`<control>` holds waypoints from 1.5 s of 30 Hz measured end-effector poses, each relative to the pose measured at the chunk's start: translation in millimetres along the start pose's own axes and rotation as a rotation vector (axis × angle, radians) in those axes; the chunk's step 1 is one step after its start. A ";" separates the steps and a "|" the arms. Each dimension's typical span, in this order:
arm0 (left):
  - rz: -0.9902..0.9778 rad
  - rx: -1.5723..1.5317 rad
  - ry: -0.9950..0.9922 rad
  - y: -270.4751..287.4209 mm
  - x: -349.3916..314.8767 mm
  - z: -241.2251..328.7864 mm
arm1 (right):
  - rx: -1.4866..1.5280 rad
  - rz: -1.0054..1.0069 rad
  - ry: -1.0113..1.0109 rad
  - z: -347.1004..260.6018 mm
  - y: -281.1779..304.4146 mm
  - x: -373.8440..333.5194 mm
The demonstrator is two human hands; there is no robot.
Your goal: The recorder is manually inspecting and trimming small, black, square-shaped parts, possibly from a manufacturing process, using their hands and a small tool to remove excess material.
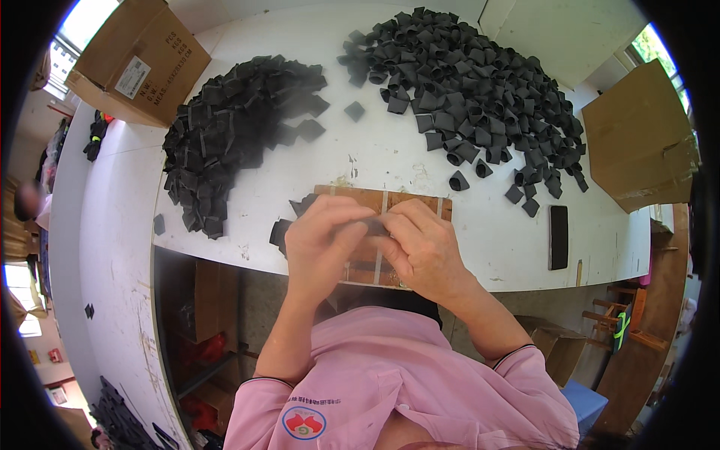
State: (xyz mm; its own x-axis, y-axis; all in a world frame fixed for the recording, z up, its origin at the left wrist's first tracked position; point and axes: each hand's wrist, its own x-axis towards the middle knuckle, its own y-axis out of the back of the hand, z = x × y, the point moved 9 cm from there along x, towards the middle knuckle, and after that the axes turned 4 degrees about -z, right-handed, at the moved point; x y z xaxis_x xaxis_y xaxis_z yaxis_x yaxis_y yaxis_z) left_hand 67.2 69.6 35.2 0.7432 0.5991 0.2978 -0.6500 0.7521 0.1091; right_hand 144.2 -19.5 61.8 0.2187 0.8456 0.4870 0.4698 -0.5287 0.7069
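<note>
A small black foam-like piece is pinched between my two hands above a brown wooden board with pale strips across it. My left hand closes on the piece's left end with thumb and fingers. From the other side, the bent fingers of my right hand grip it; my fingers cover much of its shape. Beside my left hand lie a few flat black pieces, partly hidden by it. A heap of flat black pieces is at the left, and a larger heap of hollow, rolled black pieces is at the far right.
The white table bears a dark phone near its right front edge. Cardboard boxes stand at the back left and on the right. One loose black piece lies between the heaps. A wooden stool is at the lower right.
</note>
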 end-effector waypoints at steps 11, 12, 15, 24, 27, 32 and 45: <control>0.062 0.770 0.224 3.8 -22.0 -95.1 | 0.831 0.315 -0.728 115.7 7.8 -20.5; 0.059 0.770 0.229 1.3 -26.1 -103.8 | 0.924 0.159 -0.779 107.7 -12.9 -33.7; -0.063 1.108 0.154 -16.3 -31.9 -119.7 | 1.004 -0.071 -0.868 93.3 -49.4 -64.2; 0.020 0.931 0.034 5.2 -22.5 -102.7 | 0.768 -0.243 -0.729 70.8 -73.2 -79.1; 0.166 0.134 0.566 26.8 -40.7 -122.0 | 0.592 -0.050 -0.546 51.4 -49.4 -63.2; 0.121 -0.348 0.611 -5.4 -52.7 -74.4 | 0.563 0.076 -0.431 23.6 -33.3 -45.0; 0.195 0.367 0.126 -11.6 -55.1 -30.4 | 0.070 0.166 -0.151 7.4 -18.9 -42.7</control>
State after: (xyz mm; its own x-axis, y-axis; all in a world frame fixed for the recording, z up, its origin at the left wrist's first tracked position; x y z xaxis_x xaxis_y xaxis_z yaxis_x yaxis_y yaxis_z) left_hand 38.6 36.2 -11.4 0.5998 0.7663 0.2302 -0.7765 0.4880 0.3987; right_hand 132.4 -45.1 23.8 0.4214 0.7516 0.5074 0.4737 -0.6596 0.5836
